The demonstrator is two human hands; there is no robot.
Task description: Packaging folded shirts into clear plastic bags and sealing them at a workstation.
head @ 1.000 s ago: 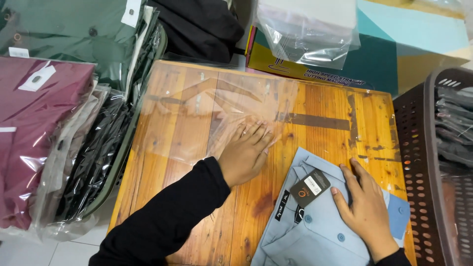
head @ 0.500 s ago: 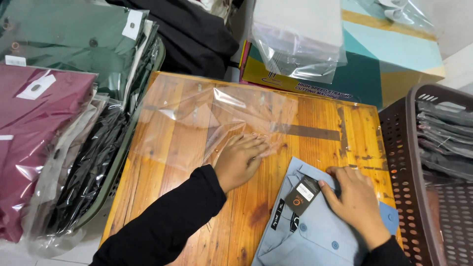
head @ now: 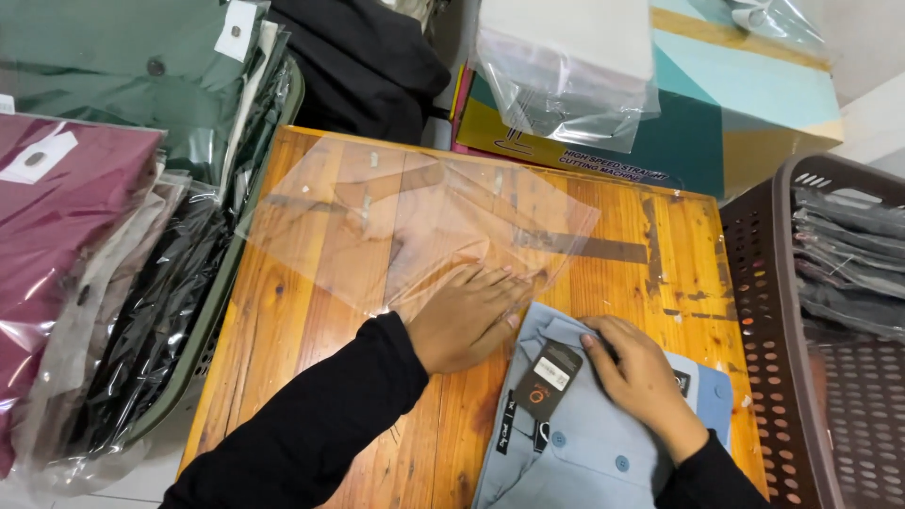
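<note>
- Pale-blue folded shirt (head: 603, 443) lies at the near right corner of the wooden bench (head: 311, 377); its lower part is cut off by the bottom edge of the view, and part of its collar is hidden under the right hand (head: 641, 382)
- right hand rests on the shirt's collar area with fingers bent, fingertips pressing the cloth just beside a dark hang tag (head: 547, 377); whether it pinches the cloth cannot be told
- left hand (head: 467, 316) lies flat and open, fingers spread, on the near edge of a clear plastic bag (head: 415, 226) spread over the bench middle; the bag's outline is hard to trace against the wood
- since half a second ago the bag lies flatter and the left hand has slid a little toward the shirt
- bagged garments (head: 85, 207) crowd the bench's left edge, a brown basket (head: 782, 311) the right; bare wood stays open at the near left
</note>
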